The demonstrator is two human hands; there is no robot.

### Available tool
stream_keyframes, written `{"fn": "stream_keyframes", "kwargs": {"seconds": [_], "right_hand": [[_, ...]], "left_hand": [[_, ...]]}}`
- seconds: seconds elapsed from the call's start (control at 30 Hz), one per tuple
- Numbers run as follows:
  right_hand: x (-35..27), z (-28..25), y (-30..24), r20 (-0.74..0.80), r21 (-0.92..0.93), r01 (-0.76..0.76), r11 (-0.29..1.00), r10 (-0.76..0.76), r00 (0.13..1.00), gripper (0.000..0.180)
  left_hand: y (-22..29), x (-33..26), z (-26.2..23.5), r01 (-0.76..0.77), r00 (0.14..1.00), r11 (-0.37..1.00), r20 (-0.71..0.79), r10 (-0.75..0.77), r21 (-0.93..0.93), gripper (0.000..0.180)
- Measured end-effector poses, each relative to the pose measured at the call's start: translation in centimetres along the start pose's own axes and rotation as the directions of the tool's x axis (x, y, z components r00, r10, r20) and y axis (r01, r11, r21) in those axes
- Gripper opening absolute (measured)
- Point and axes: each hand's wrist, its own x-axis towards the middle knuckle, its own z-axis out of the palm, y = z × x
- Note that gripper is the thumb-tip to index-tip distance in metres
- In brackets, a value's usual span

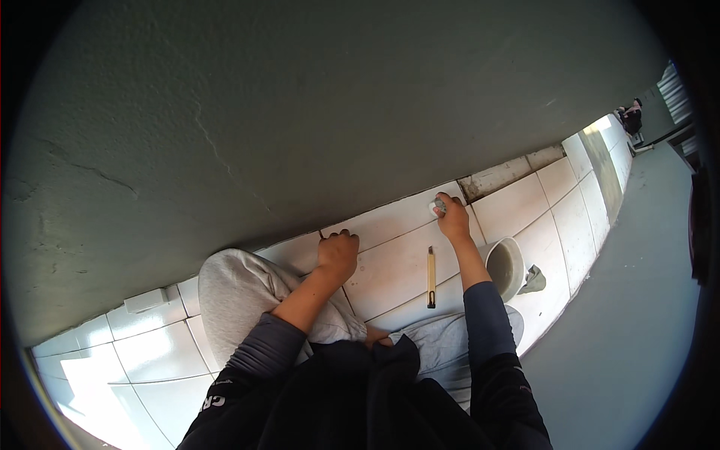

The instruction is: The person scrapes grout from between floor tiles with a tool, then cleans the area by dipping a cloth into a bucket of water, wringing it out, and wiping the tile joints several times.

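Note:
My left hand (338, 252) is closed, knuckles up, over a tile joint beside the wall. Whatever its curled fingers hold, if anything, is hidden. Farther right, my right hand (453, 217) grips a small pale grey-white wad (437, 206) against the tile by the wall; its exact kind is unclear. A yellow box cutter (431, 277) lies on the tiles between my forearms. Right of my right forearm stands a white bucket (506, 268), with a grey-green rag (534, 280) beside its rim.
A grey cracked wall (300, 112) rises along the far side of the white tile strip (525, 202). Past my right hand, a gap without tile (502, 178) shows rough cement. A small white block (146, 300) lies at left. Another person (631, 118) is far right.

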Motion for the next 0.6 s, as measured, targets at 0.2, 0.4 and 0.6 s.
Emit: {"fn": "stream_keyframes", "kwargs": {"seconds": [0.2,0.4,0.6], "right_hand": [[-1.6,0.9,-4.1,0.292,0.144,0.27,0.952,-0.301,0.908,0.031],[0.9,0.1,-3.9,0.573,0.431,-0.039,0.902,-0.24,0.783,0.022],[1.4,2.2,-4.2,0.423,0.147,0.246,0.958,-0.286,0.86,0.028]], "left_hand": [[-0.6,0.1,-0.1,0.068,0.997,0.997,0.046,-0.066,-0.028,0.019],[-0.6,0.2,0.1,0.048,0.999,0.997,0.027,-0.046,-0.064,0.019],[-0.3,0.1,-0.1,0.024,0.999,0.995,0.026,-0.022,-0.099,0.019]]}}
